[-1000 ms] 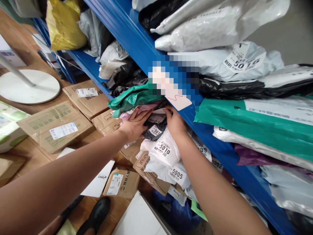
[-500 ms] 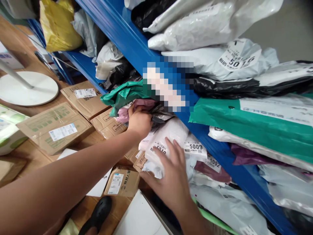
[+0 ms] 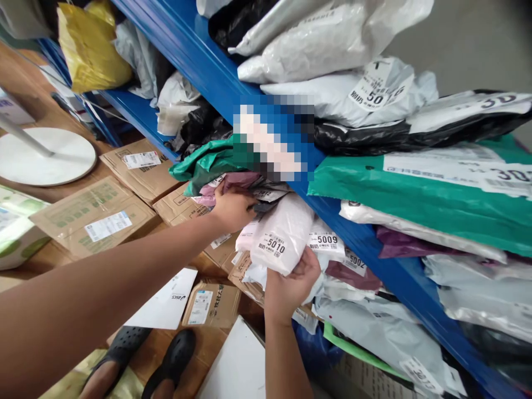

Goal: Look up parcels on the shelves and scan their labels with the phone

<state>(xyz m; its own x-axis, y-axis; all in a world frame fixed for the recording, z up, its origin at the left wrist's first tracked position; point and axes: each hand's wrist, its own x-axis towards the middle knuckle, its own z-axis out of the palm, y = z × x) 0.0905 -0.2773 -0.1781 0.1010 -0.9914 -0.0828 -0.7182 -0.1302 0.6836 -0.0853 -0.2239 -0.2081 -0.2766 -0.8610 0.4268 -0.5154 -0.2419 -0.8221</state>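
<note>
1. Two bare hands were ours, both among the mail bags on the lower shelf. Our right hand (image 3: 288, 285) was closed from below on the bottom edge of a white padded mailer (image 3: 282, 235) labelled 5010, fingers curled round it.
2. Our left hand (image 3: 233, 206) was pushed into the pile just above, fingers bent on a pink mailer (image 3: 233, 182) and dark bags; we could not tell whether it gripped them or only pressed on them.
3. Just beside the 5010 mailer lay white bags labelled 5009 (image 3: 328, 239) and 5002 (image 3: 354, 262), with a maroon bag (image 3: 353, 275) under them.
4. A green mailer (image 3: 208, 160) lay on top of the pile, against the blue shelf beam (image 3: 199, 52).
5. On the upper shelf lay a green parcel (image 3: 415, 194), black bags and white bags.
6. Brown cartons (image 3: 91, 213) lay on the wooden floor at the left, near a white round base (image 3: 45, 155).
7. Our feet in black clogs (image 3: 170, 360) showed at the bottom.
</note>
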